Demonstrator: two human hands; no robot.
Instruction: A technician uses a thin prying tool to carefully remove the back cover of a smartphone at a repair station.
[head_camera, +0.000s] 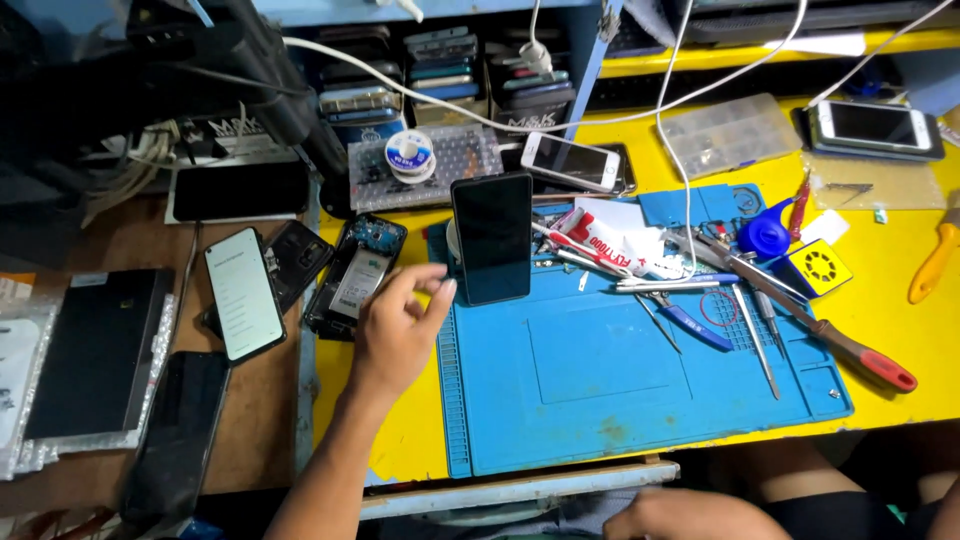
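Observation:
A black smartphone (491, 238) with a dark screen stands upright at the back left of the blue silicone work mat (600, 380). My left hand (395, 330) reaches in from the lower left. Its fingers are spread and its fingertips sit at the phone's lower left edge, not closed around it. Just left of that hand lies an opened phone body (355, 275) with its insides showing. My right hand (690, 515) rests low at the bottom edge, partly cut off, its fingers hidden.
Tweezers, a blue-handled tool (695, 325) and a red-handled screwdriver (870, 365) lie on the mat's right side. A lit phone (243, 293) and dark phones lie to the left. A solder spool (408, 152), a white phone (570, 160), parts boxes and cables crowd the back of the yellow bench (900, 300).

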